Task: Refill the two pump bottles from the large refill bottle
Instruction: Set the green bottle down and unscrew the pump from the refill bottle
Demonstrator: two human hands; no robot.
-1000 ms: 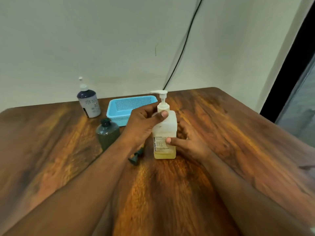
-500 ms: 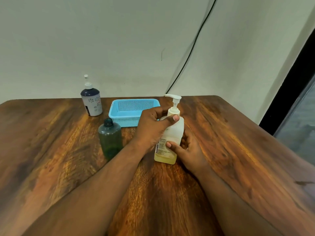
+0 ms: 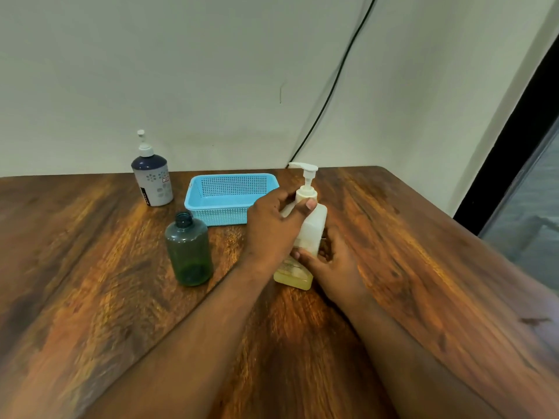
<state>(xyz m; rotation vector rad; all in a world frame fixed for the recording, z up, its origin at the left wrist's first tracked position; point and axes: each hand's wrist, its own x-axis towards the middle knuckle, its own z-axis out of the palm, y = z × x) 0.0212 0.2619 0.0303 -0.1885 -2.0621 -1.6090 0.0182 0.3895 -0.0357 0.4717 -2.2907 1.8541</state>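
Observation:
A white pump bottle (image 3: 314,225) with a little yellow liquid at its bottom stands tilted at the table's middle. My left hand (image 3: 272,225) grips its white pump collar, thumb across the neck. My right hand (image 3: 329,261) holds the lower body of the same bottle. To the left stands a dark green bottle (image 3: 189,251) with an open neck and no cap, nearly empty. At the back left stands a navy and white pump bottle (image 3: 152,176) with its pump on.
A light blue perforated basket (image 3: 208,198) sits behind the hands on the wooden table (image 3: 90,297). A black cable (image 3: 335,77) runs down the wall. A dark door frame (image 3: 511,140) is at the right, past the table's edge.
The view has lifted and shifted, so the bottles sit lower in frame. Both hands stay on the white pump bottle, which now leans. The dark cap seen by my left forearm is out of sight.

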